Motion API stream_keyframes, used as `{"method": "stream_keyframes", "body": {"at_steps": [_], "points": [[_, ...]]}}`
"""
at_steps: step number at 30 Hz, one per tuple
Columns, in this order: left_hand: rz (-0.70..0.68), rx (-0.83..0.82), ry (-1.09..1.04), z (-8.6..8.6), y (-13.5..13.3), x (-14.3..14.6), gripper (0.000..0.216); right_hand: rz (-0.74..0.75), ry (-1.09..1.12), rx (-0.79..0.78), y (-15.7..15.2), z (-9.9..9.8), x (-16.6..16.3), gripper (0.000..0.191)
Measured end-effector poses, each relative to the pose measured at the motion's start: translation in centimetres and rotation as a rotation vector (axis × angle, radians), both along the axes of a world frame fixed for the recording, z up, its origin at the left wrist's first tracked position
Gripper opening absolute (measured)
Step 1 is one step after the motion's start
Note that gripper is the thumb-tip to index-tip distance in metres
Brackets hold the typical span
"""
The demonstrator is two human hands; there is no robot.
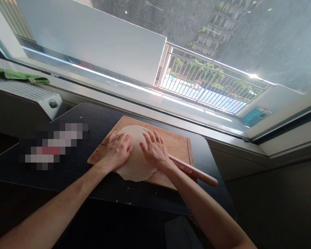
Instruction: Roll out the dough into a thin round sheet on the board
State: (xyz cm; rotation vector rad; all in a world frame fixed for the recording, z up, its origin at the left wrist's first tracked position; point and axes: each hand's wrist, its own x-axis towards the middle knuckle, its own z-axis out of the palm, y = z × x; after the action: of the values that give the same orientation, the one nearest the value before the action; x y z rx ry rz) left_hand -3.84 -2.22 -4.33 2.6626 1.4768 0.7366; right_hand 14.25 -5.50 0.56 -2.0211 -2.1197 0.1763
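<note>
A thin, roughly round sheet of dough (136, 162) lies flat on a wooden cutting board (178, 145), its near edge ragged and hanging past the board's front. On the dough's left side rests my left hand (119, 148), palm down. My right hand (154, 148) lies on its right side with the fingers spread. To the right, a rolling pin (197, 173) with a red label sits slantwise across the board, its handle reaching beyond the board's edge. Part of the pin is hidden behind my right hand and wrist.
The board stands on a black table (93, 117) with rounded corners and a few white crumbs. A blurred-out object (57, 147) lies on the left. Behind are a window and sill, and a white radiator (49, 103) with a green cloth (20, 76).
</note>
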Motion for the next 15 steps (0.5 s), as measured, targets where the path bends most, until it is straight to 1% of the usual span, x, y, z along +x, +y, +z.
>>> {"method": "stream_keyframes", "body": {"at_steps": [5,6,8,10,12,13,15], "points": [[0.011,0.018,0.03,0.1,0.0,-0.1,0.036,-0.145,0.041,-0.091,3.5,1.1,2.7,0.05],[0.009,0.018,0.032,0.2,0.0,-0.1,0.036,-0.154,0.053,-0.107,3.5,1.1,2.7,0.05],[0.005,0.013,0.033,0.2,0.0,-0.1,0.037,-0.123,0.067,-0.105,2.4,0.7,1.8,0.052],[0.004,0.009,0.032,0.1,0.0,-0.1,0.037,-0.034,0.057,-0.064,0.8,0.0,0.5,0.054],[0.006,0.007,0.033,0.1,0.0,0.0,0.037,0.027,0.029,-0.015,0.2,-0.4,0.1,0.054],[0.007,0.007,0.033,0.1,0.0,0.0,0.037,0.008,0.016,-0.007,0.6,-0.3,0.3,0.054],[0.008,0.006,0.033,0.1,0.0,-0.1,0.036,-0.096,-0.001,-0.029,2.2,0.2,1.6,0.054]]}}
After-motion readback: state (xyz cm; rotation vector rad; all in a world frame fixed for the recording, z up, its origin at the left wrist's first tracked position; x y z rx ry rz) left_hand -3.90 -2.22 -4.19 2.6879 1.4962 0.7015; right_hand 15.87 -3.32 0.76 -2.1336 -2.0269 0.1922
